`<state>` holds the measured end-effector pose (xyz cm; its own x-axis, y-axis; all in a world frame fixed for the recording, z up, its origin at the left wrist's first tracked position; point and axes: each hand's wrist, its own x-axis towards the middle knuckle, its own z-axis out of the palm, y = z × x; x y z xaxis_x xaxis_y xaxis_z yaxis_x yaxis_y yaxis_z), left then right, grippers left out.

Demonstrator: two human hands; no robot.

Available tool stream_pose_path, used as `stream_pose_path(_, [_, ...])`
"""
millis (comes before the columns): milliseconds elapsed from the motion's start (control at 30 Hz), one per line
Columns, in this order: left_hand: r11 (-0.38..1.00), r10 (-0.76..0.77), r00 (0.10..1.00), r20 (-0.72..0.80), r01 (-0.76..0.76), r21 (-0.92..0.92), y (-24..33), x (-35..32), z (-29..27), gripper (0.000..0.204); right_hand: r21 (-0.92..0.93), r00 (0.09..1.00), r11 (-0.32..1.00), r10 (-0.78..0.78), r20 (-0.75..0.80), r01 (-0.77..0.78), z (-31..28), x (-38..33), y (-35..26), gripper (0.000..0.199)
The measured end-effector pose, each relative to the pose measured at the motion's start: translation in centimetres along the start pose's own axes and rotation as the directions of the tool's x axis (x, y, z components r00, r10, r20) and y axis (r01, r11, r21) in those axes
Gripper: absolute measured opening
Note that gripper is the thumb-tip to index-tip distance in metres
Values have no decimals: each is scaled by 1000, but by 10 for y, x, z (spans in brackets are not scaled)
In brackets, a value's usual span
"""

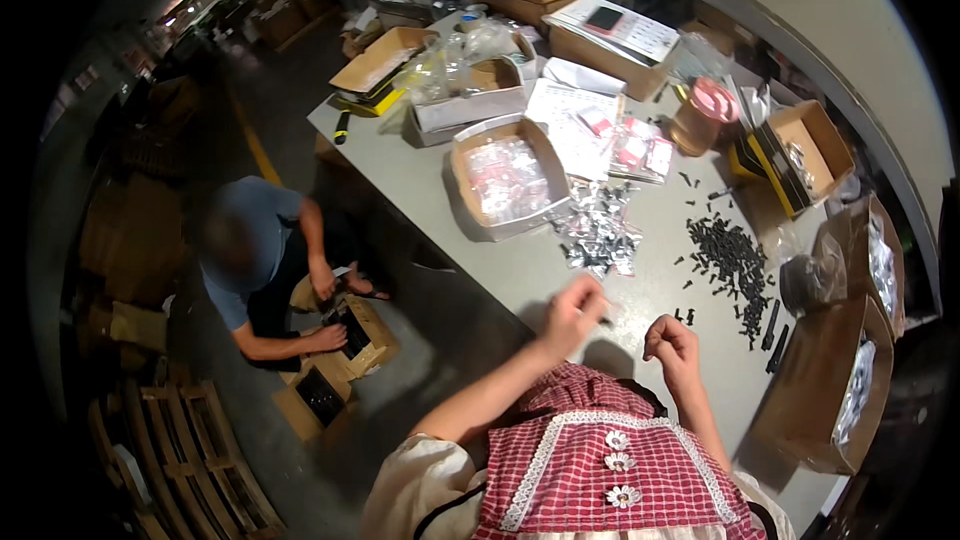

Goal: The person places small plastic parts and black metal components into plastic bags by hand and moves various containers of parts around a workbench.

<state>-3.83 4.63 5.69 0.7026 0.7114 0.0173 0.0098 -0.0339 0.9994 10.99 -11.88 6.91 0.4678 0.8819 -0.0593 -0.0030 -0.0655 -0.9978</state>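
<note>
My left hand [574,316] is held above the table's near edge, fingers pinched together and slightly blurred. A small dark piece shows at its fingertips, too small to name. To its right, my right hand [673,344] is curled, thumb against the fingers; what it holds, if anything, is hidden. Beyond the left hand lies a heap of small silvery plastic packets [600,230]. A spread pile of small black screw-like parts [735,260] covers the table on the right. A couple of loose black parts [684,316] lie just past my right hand.
An open box of clear packets [510,180] stands left of the heap. Papers [570,120], a pink-lidded jar [705,115] and cartons [822,390] ring the grey table [450,225]. Two black pen-like tools [775,335] lie right. On the floor, a person [265,250] handles a carton [372,340].
</note>
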Motion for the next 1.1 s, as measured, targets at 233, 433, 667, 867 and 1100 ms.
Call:
stream_pose_path(233, [901,91,905,-416,-252,-352,13,78,-75,16,172,919,980,161,-359,-104,-36,-28,32,7])
stream_pose_path(433, [881,185,837,-515,-373,-290,19,116,-92,17,155,900,981,168,-402,-114,-41,-37,65,7])
stream_pose_path(667, [879,206,905,-372,-4,477,-37,191,-155,16,28,900,984,172,-402,-176,-43,-33,89,8])
stream_pose_path(867, [419,-3,958,-285,260,870,-66,225,-168,33,-332,918,909,116,-380,-252,-35,-30,84,11])
stream_pose_path(1100, [745,51,917,-395,228,627,-65,218,-179,30,-262,898,917,179,-401,-300,-38,-36,84,14])
